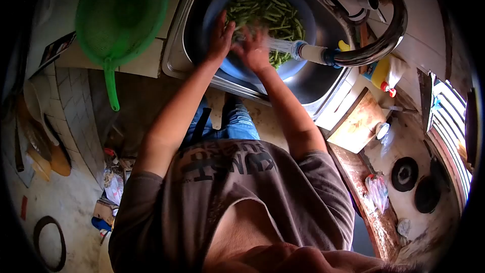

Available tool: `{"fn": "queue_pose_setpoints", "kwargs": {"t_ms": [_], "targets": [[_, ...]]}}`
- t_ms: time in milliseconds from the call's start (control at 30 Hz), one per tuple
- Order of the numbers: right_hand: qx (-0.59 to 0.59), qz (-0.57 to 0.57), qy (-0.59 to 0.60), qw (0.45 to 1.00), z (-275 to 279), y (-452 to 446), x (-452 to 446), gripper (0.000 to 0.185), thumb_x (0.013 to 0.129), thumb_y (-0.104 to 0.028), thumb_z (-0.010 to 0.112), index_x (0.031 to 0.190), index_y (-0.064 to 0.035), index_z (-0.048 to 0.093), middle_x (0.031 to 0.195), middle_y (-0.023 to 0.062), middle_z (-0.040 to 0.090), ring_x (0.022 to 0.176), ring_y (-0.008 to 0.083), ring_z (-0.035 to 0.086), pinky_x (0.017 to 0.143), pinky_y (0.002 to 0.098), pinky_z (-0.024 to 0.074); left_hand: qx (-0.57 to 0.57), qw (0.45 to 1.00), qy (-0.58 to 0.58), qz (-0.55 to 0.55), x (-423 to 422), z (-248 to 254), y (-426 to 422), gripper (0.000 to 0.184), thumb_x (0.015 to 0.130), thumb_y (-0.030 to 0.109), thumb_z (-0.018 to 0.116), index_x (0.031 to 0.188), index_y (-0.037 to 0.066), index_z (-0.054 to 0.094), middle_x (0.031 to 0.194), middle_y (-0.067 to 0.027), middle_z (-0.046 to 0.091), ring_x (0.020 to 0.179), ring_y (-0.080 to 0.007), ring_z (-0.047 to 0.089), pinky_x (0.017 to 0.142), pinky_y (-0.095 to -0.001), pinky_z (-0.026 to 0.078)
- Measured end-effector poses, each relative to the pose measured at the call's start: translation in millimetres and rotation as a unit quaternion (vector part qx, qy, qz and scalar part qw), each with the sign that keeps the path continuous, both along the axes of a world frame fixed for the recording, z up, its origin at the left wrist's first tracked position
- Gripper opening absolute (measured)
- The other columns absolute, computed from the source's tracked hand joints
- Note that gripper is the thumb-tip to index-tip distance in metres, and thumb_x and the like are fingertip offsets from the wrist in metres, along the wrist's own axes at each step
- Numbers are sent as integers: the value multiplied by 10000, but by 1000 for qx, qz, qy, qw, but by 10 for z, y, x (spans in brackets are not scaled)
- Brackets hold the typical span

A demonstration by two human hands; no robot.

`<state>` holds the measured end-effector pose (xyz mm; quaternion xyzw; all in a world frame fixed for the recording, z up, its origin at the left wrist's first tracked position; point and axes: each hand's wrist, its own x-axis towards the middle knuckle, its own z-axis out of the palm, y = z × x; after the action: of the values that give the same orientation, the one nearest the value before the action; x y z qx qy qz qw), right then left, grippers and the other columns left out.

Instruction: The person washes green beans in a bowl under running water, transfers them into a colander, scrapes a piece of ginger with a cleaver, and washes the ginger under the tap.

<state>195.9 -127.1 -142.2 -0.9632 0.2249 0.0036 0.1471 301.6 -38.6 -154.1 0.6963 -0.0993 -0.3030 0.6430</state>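
Note:
Cut green beans (275,12) fill a blue basin (209,20) standing in a metal sink (174,45). Water runs from the curved faucet (396,28) through its spout onto the beans and my right hand. My left hand (221,38) is at the basin's left side, fingers extended, holding nothing visible. Beside it, my right hand (252,48) is over the beans under the stream, fingers spread and partly blurred by motion. The two hands are close together but apart.
A green strainer (121,20) lies left of the sink. To the right are a yellow bottle (381,73) with a red cap, a wooden board (358,121) and a plastic bag (376,192). Utensils (43,141) hang at the far left.

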Motion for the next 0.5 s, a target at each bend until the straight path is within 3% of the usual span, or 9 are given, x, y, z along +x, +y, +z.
{"fn": "queue_pose_setpoints", "kwargs": {"t_ms": [33,100,133,167,233,300,367,433,500], "targets": [[2,-1,1,1000,71,-32,-18,637,818,-372,621,1379,-168,398,1435,201,311,1309,378,325,1056,507,286,11,1000,-4,3,-4,-23,7,588,948,348,488,1379,-22,336,1406,-207,366,1313,-300,339,1085,-367,252],[104,150,113,977,181,-234,-143,625,809,-368,630,1372,-215,407,1443,173,315,1309,389,323,1057,504,289,22,1000,-6,6,-20,-28,26,580,947,346,489,1374,-20,347,1396,-209,377,1307,-304,347,1083,-368,256],[133,117,99,979,140,-363,-129,616,796,-347,645,1362,-263,418,1438,149,336,1300,387,337,1057,504,291,27,1000,-12,-3,-1,4,25,574,947,342,491,1371,-18,352,1392,-209,382,1304,-305,351,1081,-369,259],[258,53,158,952,91,-531,-84,629,785,-317,654,1359,-204,422,1429,179,330,1297,390,340,1064,498,287,31,999,-16,-12,4,43,28,568,946,338,492,1369,-16,357,1388,-209,388,1301,-307,355,1080,-369,262],[77,-47,69,994,-147,-309,-103,630,776,-276,650,1346,-130,426,1388,224,364,1266,403,370,1034,502,315,23,1000,-20,-6,-14,2,18,570,946,339,492,1371,-15,355,1389,-207,388,1302,-306,354,1081,-370,261],[-27,14,-37,999,-96,23,-116,621,767,-242,641,1328,-77,432,1319,255,425,1202,417,425,972,509,356,12,1000,-25,-4,-18,2,-14,572,945,340,493,1373,-13,353,1391,-205,389,1303,-305,353,1082,-371,259],[13,103,-23,994,-85,-87,-188,654,743,-228,647,1339,-83,420,1302,240,452,1185,406,436,975,488,357,28,999,-18,-12,-18,16,10,574,946,340,492,1377,-10,347,1403,-202,378,1311,-304,345,1086,-371,253],[168,135,116,970,-40,-463,-128,694,726,-222,655,1354,-81,396,1346,225,418,1226,389,403,1023,461,340,39,999,-14,-14,-23,58,27,577,945,340,493,1379,-10,343,1409,-202,371,1319,-303,335,1091,-370,246],[314,56,442,838,264,-544,256,696,705,-209,660,1343,-77,415,1360,221,402,1253,384,375,1034,450,341,47,999,-14,-17,-27,53,35,581,944,340,494,1381,-10,339,1414,-202,365,1327,-303,326,1095,-369,239]]}}
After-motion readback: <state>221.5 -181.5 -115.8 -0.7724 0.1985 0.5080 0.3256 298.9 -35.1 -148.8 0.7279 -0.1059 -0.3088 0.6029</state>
